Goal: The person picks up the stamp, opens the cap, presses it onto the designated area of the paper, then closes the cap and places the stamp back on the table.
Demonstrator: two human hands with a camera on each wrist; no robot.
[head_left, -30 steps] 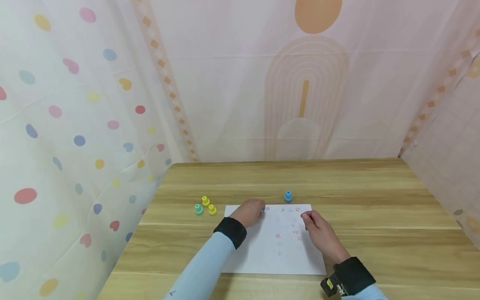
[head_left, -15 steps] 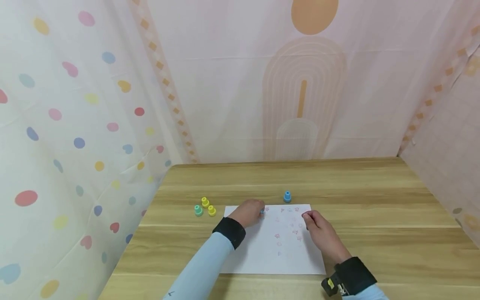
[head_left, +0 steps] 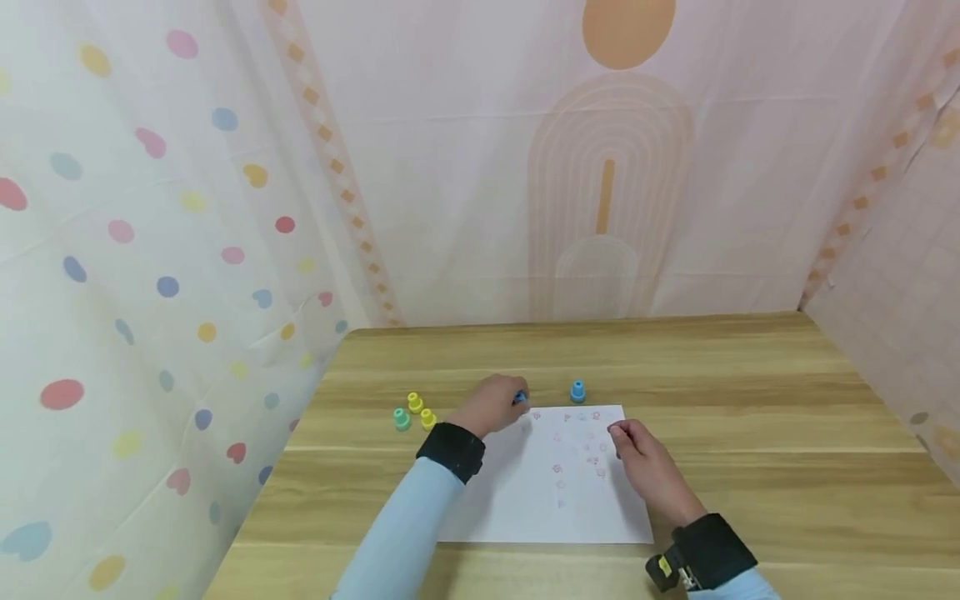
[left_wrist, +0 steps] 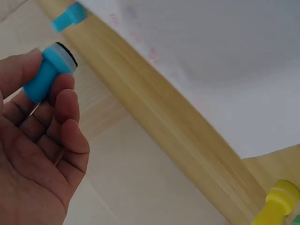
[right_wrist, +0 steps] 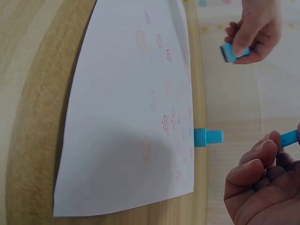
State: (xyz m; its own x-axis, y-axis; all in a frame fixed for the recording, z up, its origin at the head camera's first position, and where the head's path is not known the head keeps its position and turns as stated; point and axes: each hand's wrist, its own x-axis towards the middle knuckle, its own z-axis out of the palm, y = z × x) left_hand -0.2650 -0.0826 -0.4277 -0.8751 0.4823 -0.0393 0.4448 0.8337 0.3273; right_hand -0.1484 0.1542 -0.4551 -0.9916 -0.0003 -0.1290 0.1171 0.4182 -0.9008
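Note:
My left hand (head_left: 489, 407) pinches a blue stamp (left_wrist: 49, 70) between thumb and fingers, over the far left part of the white paper (head_left: 517, 517). The stamp's black face points away from the palm in the left wrist view. Small faint red and purple prints mark the paper's upper and right parts. Beside the paper's right edge, my right hand (head_left: 652, 471) has curled fingers and pinches a small blue piece (right_wrist: 289, 138), partly cut off by the frame. Another blue stamp (head_left: 577, 392) stands upright just beyond the paper's far edge.
Two yellow stamps, one nearer the paper (head_left: 428, 419), and a green stamp (head_left: 402, 419) stand left of the paper on the wooden table (head_left: 787, 467). A patterned curtain (head_left: 450, 208) hangs behind the table and along its left side.
My left hand has drawn back from the paper toward its far edge, carrying the blue stamp up with it. The right hand has stayed nearly still.

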